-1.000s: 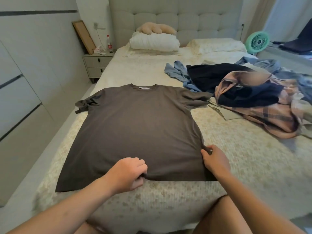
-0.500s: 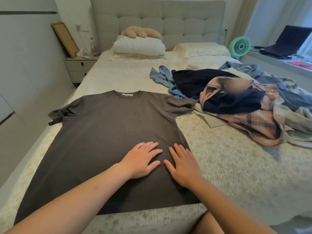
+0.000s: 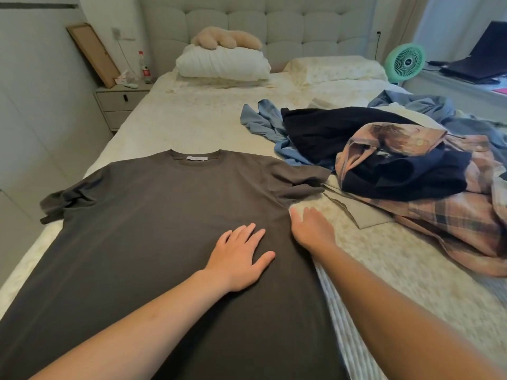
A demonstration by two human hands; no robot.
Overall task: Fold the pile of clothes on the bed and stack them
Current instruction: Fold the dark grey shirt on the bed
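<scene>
Right hand now at T-shirt edge

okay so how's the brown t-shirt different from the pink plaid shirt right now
The brown t-shirt is spread flat and smoothed; the pink plaid shirt lies crumpled in the unfolded pile. The t-shirt is one plain colour, the plaid shirt checked, with buttons. The left hand rests flat on the t-shirt and the right hand is at its edge; nothing touches the plaid shirt. Both are unfolded on the bed.
</scene>
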